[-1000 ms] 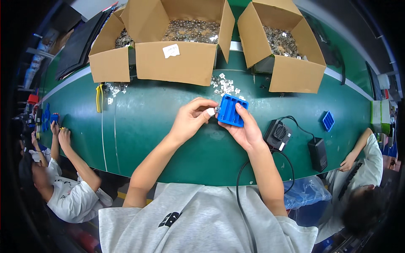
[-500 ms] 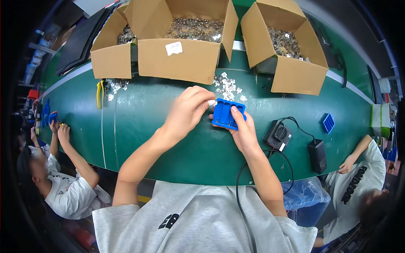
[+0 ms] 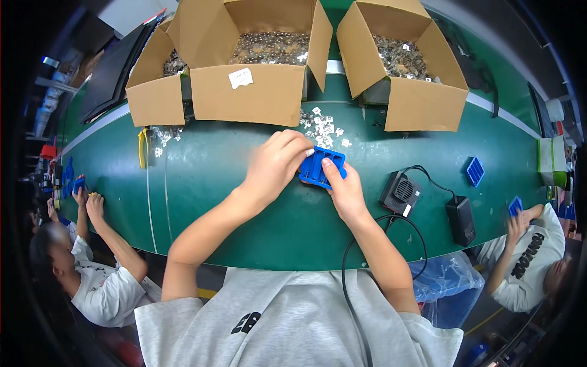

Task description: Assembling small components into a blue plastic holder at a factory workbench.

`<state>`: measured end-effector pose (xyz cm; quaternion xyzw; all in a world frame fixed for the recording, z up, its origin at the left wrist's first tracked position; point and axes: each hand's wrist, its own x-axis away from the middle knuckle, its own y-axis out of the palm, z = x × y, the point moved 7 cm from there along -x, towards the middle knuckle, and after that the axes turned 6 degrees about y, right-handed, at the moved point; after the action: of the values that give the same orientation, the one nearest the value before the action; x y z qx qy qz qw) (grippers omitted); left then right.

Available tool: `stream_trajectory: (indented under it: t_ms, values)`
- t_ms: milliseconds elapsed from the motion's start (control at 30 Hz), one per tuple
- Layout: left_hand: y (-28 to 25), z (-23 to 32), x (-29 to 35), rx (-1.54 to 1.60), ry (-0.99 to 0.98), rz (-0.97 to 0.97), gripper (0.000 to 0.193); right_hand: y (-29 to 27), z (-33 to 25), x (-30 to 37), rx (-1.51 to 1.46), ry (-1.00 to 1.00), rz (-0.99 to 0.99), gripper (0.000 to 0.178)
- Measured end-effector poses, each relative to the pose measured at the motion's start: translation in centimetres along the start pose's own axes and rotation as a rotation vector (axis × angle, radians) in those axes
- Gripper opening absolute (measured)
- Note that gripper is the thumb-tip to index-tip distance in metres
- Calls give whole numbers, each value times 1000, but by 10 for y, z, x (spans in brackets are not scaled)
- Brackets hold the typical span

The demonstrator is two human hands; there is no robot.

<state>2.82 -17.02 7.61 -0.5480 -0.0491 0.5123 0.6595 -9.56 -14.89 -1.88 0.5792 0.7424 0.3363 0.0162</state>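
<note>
My right hand (image 3: 348, 192) grips a blue slotted plastic holder (image 3: 313, 170) by its right side, with the thumb lying over the open top. Several long compartments run side by side in the holder, which is tilted toward me above the table. At its upper left edge my left hand (image 3: 273, 164) is closed in a pinch. A white cover sits on one of that hand's fingertips, and whatever lies between the fingers is hidden. Just beyond the holder, a loose pile of small shiny metal tabs (image 3: 324, 129) is spread on the green table (image 3: 244, 241).
Along the back stand cardboard boxes (image 3: 244, 98) of small metal parts. Yellow-handled pliers (image 3: 142, 148) lie at left. A black fan-like device (image 3: 400, 192), its cable, a black adapter (image 3: 460, 220) and another blue holder (image 3: 475, 172) are at right. Co-workers sit on both sides.
My left fingers have moved onto the holder's upper left edge, and the holder has shifted slightly left. At right, a co-worker's hand has risen with a blue piece. The view has shifted a little.
</note>
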Motion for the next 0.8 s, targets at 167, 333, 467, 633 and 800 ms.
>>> stream_trajectory:
  t_ms: [167,333,467,633,800]
  values:
    - [26,-29,34,943,-668,99,30,3,-14,10,330,-229,148,46]
    - [33,-12,35,1120,-655,76,44,11,-17,19,485,-397,75,45]
    - [28,-10,38,1070,-511,146,48,20,-20,30,645,-499,74,42]
    - [21,-3,46,1089,-392,229,42,34,-22,41,793,-659,14,44]
    - [15,1,42,1139,-413,311,47,48,-42,46,882,-982,-64,51]
